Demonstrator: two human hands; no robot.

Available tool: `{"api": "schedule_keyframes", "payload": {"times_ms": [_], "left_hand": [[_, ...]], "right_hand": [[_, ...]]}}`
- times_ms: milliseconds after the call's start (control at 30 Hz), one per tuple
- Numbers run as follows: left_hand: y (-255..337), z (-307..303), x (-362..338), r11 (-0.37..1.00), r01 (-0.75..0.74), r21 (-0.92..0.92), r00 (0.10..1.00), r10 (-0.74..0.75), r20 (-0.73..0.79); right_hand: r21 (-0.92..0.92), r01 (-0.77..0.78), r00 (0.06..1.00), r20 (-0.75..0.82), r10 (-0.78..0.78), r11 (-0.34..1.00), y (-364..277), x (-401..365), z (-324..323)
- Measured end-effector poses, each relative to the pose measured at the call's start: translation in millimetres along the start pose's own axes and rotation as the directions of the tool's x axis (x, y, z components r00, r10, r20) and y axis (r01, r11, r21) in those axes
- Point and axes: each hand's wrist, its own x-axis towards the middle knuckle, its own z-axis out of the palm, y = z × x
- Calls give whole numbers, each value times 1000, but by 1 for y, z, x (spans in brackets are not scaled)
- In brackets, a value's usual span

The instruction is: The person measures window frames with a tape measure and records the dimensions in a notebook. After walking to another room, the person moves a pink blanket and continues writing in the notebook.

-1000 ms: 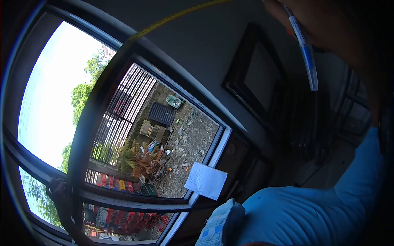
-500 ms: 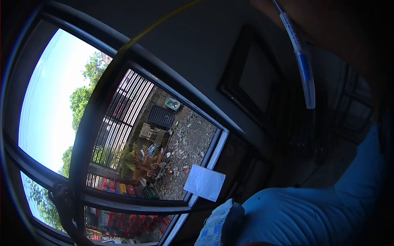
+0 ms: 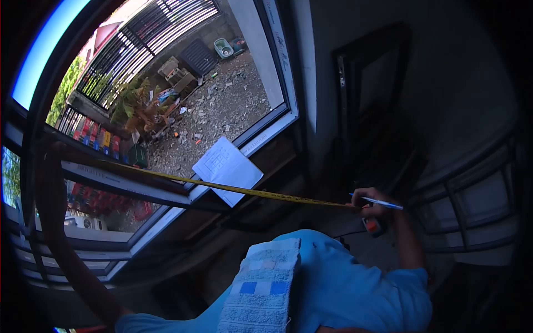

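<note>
A yellow measuring tape [image 3: 261, 193] stretches across the view, from the window frame on the left to my right hand [image 3: 373, 203]. My right hand is closed around the tape's end near its dark case with a red patch [image 3: 372, 225], and a blue-and-white pen [image 3: 386, 203] sticks out between its fingers. My left hand [image 3: 49, 155] is raised at the window frame [image 3: 111, 173], where the tape's far end lies; its fingers are too dark to make out. A paper with a hand-drawn sketch [image 3: 227, 169] rests on the lower frame, behind the tape.
Through the glass show gravel ground [image 3: 222, 100], a slatted fence [image 3: 166, 22], a plant [image 3: 136, 105] and coloured crates [image 3: 97, 136]. A dark framed panel [image 3: 366, 83] leans at the wall. A light blue towel [image 3: 264, 283] hangs over the blue shirt.
The view has turned and tipped downward. My right hand with the pen has gone from close at the upper right to lower down and farther off. The tape now spans straight between both hands.
</note>
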Motion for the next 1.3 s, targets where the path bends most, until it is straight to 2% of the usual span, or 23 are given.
{"api": "schedule_keyframes", "payload": {"times_ms": [33,67,100,167,200,233,300,333,367,400,433,467,500,567,600,733,833,933,1033,1067,1133,1200,1300], "left_hand": [[45,4,4,1000,20,0,1000,-20,9],[74,8,5,989,-142,30,990,142,-19],[103,18,7,986,-168,-19,986,168,22],[169,47,3,947,-237,-218,968,249,28],[202,69,-3,910,-225,-349,960,269,82],[237,91,-12,852,-234,-469,936,328,128],[318,135,-36,652,-205,-730,926,370,71],[360,148,-52,475,-131,-870,938,343,46],[435,181,-99,164,67,-984,837,528,145],[475,194,-130,50,155,-987,819,551,157],[511,208,-158,61,284,-957,668,703,243],[548,223,-182,105,431,-896,458,830,318],[578,232,-205,108,510,-854,384,859,338],[620,240,-235,81,618,-782,327,878,349],[621,238,-235,86,612,-786,310,888,339],[597,230,-234,105,636,-764,243,913,328],[583,228,-239,167,761,-626,66,941,331],[571,229,-250,67,611,-789,212,946,245],[567,223,-263,96,464,-881,493,798,347],[565,222,-276,40,481,-876,606,706,366],[564,217,-292,-46,435,-899,728,605,322],[565,214,-297,-80,360,-929,815,512,272],[567,214,-294,-110,292,-950,860,464,210]], "right_hand": [[110,-1,994,108,-11,994,20,15,24],[167,-7,986,168,-22,986,49,28,45],[231,-14,975,218,-38,973,74,38,63],[402,-138,968,246,39,905,97,46,87],[466,-107,980,199,14,878,102,48,95],[373,-133,981,180,69,918,115,49,99],[174,-178,980,116,160,968,147,56,105],[55,-139,990,-4,139,989,158,55,112],[43,-201,974,-96,204,979,167,42,128],[28,-238,951,-197,239,971,172,37,139],[14,-271,918,-297,263,962,178,35,149],[89,-305,880,-355,317,948,198,31,155],[15,-353,857,-397,330,935,198,24,163],[-131,-446,807,-486,335,886,185,14,174],[-86,-499,782,-473,406,862,192,9,181],[83,-430,813,-398,426,899,195,4,209],[28,-399,848,-369,380,917,196,5,220],[105,-455,828,-317,463,884,187,18,225],[78,-435,849,-298,437,897,204,30,231],[71,-436,844,-314,435,897,206,32,230],[64,-442,831,-345,435,895,207,33,233],[-29,-464,835,-347,427,885,206,37,230],[-173,-542,801,-401,444,822,218,35,223]]}}
